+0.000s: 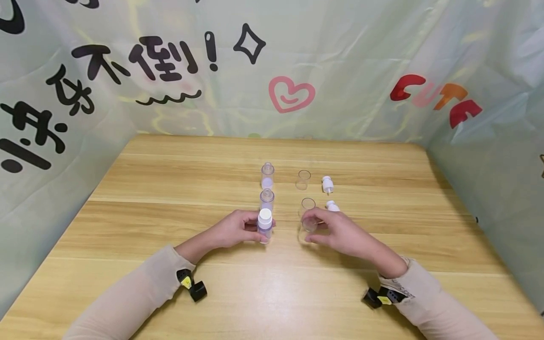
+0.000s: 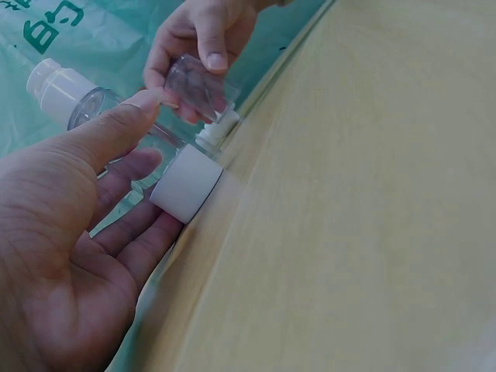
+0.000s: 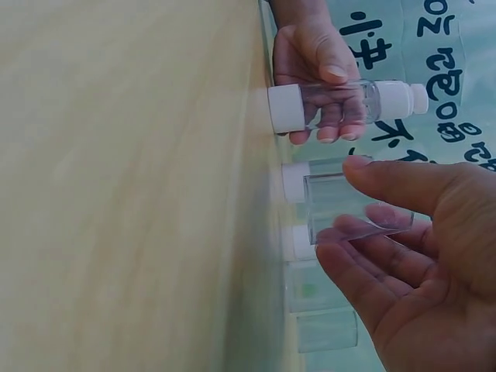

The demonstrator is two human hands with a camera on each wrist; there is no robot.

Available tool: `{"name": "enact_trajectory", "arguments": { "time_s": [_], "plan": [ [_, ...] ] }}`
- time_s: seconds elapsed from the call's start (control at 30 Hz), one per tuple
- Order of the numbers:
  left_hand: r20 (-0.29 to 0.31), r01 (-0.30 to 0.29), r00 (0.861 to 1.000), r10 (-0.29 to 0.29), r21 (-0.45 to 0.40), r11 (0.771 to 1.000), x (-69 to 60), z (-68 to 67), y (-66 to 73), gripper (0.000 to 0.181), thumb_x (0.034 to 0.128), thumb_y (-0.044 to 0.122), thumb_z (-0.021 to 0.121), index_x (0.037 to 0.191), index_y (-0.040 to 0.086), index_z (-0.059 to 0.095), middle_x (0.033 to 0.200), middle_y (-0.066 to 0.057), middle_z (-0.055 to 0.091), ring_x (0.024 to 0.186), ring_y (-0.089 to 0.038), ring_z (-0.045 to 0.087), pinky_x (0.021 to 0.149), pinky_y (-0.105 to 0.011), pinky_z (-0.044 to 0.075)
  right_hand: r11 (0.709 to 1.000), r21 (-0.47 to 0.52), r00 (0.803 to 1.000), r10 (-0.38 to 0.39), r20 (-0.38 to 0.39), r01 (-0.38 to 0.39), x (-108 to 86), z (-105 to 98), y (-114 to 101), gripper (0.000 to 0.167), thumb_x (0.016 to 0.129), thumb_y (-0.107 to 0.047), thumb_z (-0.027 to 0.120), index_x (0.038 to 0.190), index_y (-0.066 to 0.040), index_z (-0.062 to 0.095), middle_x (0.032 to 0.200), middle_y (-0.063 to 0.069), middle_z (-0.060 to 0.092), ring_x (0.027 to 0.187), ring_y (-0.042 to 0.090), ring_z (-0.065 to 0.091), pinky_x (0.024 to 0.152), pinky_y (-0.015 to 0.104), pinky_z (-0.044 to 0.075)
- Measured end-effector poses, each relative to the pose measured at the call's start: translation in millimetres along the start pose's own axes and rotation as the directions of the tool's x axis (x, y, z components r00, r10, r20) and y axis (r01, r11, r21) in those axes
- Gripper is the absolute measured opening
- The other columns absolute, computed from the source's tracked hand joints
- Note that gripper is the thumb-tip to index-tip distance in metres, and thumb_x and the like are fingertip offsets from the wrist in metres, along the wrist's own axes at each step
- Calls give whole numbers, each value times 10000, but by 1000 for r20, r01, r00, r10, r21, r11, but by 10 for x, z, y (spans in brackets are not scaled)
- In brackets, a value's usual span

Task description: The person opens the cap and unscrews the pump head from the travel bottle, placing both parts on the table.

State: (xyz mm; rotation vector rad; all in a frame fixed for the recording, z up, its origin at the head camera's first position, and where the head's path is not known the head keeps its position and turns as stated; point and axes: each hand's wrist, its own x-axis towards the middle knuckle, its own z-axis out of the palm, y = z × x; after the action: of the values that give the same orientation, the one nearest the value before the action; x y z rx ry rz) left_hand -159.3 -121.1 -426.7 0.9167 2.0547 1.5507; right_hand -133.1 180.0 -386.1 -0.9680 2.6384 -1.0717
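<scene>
My left hand (image 1: 233,230) holds a small clear pump bottle (image 1: 265,224) upright, thumb and fingers around its body. A white pump head tops this bottle, and its bottom end is white too, as the left wrist view shows. To the right, my right hand (image 1: 342,232) grips a clear cylindrical cap (image 3: 353,208) between thumb and fingers, a little apart from the bottle. In the right wrist view the cap stands just off the tabletop or touches it; I cannot tell which.
Behind the held bottle stand two clear bottles without pumps (image 1: 267,198) (image 1: 267,176). Two more clear caps (image 1: 308,204) (image 1: 302,181) are right of them. Two white pump heads (image 1: 332,206) (image 1: 327,184) lie or stand farther right. A printed cloth (image 1: 348,56) hangs behind the wooden table (image 1: 170,165).
</scene>
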Motion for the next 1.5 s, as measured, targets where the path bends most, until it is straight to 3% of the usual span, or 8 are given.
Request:
{"name": "enact_trajectory", "arguments": {
  "time_s": [0.67, 0.8, 1.0, 1.17, 1.5],
  "plan": [
    [-4, -2, 1000, 2, -16, 1000, 4, 3, -12, 385, 836, 92, 778, 1191, 11, 655, 1158, -97, 688, 1075, -170, 644, 932, -294, 521, 995, -82, 997, 62, 45, -58, -5, 38, 39, 424, 778, -229, 847, 1126, -169, 615, 1017, -101, 620, 942, 82, 608, 845, 291, 544],
    [-6, -3, 1000, 3, -23, 1000, 1, 1, -13, 384, 839, 82, 774, 1194, 4, 652, 1157, -103, 688, 1074, -171, 645, 933, -294, 520, 996, -54, 997, 68, 41, -66, 4, -3, 10, 496, 763, -228, 858, 1183, -136, 610, 1076, -85, 630, 1003, 104, 616, 897, 309, 532],
    [-4, -2, 1000, 2, -21, 1000, 0, -3, -18, 391, 839, 86, 776, 1200, 6, 648, 1153, -99, 690, 1074, -175, 645, 932, -294, 521, 996, 30, 997, 83, 7, -83, 3, -71, -67, 595, 776, -274, 842, 1266, -58, 583, 1199, 46, 637, 1113, 223, 622, 972, 371, 502],
    [-4, -3, 1000, 3, -20, 1000, -1, -7, -17, 396, 834, 89, 781, 1201, 13, 650, 1163, -95, 687, 1083, -177, 644, 932, -295, 521, 998, 39, 998, 44, -37, -42, 36, -88, -139, 585, 798, -262, 826, 1280, -42, 579, 1248, 88, 629, 1130, 288, 618, 971, 389, 503],
    [-3, 0, 1000, 0, -3, 1000, -1, -2, -8, 402, 839, 106, 780, 1205, 10, 647, 1166, -102, 688, 1076, -164, 648, 928, -285, 521, 997, 44, 994, -62, -90, 66, 140, -48, -262, 590, 798, -222, 822, 1295, -21, 575, 1290, 131, 610, 1155, 250, 606, 974, 328, 497]
  ]
}}
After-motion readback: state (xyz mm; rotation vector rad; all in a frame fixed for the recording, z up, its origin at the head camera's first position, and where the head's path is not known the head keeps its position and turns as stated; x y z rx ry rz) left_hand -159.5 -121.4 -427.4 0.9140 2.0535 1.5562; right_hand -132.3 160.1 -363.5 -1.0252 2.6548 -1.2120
